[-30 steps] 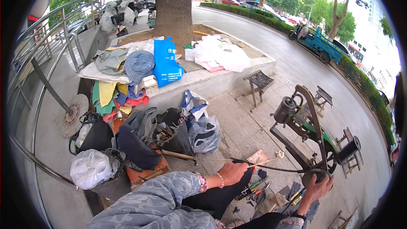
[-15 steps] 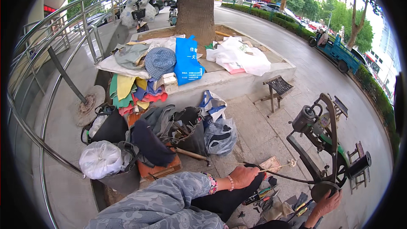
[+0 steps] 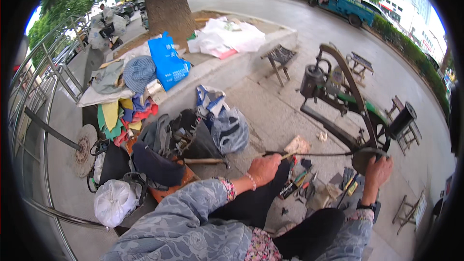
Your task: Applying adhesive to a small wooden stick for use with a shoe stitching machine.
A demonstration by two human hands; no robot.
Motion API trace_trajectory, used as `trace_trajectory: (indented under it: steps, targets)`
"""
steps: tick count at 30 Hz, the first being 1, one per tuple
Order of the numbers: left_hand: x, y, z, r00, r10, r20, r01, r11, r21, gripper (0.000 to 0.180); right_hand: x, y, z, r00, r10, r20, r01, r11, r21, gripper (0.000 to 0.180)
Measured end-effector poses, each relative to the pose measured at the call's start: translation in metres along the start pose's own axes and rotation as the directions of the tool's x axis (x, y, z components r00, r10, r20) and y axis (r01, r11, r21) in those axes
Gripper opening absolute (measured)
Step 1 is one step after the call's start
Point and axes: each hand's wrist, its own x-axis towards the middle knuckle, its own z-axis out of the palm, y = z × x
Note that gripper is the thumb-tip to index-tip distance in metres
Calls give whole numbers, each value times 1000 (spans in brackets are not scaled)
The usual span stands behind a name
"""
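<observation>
My left hand (image 3: pixel 265 169) is closed on a thin tan strip (image 3: pixel 288 155), whose short end sticks out past the fingers. The slim black arm (image 3: pixel 321 154) of a hand-cranked shoe-repair sewing machine reaches from the right toward this hand. At the machine's near end, my right hand (image 3: pixel 380 170) curls against the rim of a round dark wheel (image 3: pixel 363 160). The machine's frame (image 3: pixel 356 92) stands to the right, with a metal cylinder (image 3: pixel 314 80) on it. What lies inside the left fist is hidden.
Hand tools (image 3: pixel 300 178) and scraps lie on the pavement between my knees and the machine. A black bag (image 3: pixel 203 137), a hammer (image 3: pixel 208 161) and a grey plastic bag (image 3: pixel 230 130) sit at left. Folding stools (image 3: pixel 280 60) stand beyond. A blue bag (image 3: pixel 167 63) lies on the ledge.
The view has swung right, so the scene sits further left. Less of the tan strip shows beyond my left hand. My right hand stays at the wheel, and more of its forearm shows.
</observation>
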Motion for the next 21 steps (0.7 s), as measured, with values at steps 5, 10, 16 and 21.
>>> trace_trajectory:
  steps: [5, 10, 16, 21]
  targets:
    - [2, -5, 1, 999, 27, -42, -28, 999, -16, 12, 6, 15, 9, 993, -116, 13, 116, 993, 4, 32]
    - [-1, -17, -4, 998, -14, -54, 13, 1000, -25, 14, 24, 86, 45, 983, -109, 148, 64, 958, 280, 36]
    - [1, -23, -5, 998, -62, -33, 62, 998, -27, 13, -20, 177, 132, 684, 143, 716, -558, 734, 387, 36]
    - [7, -13, 10, 999, 38, -29, -40, 998, -46, 13, -70, 30, 126, 655, 115, 747, -709, 436, 555, 37]
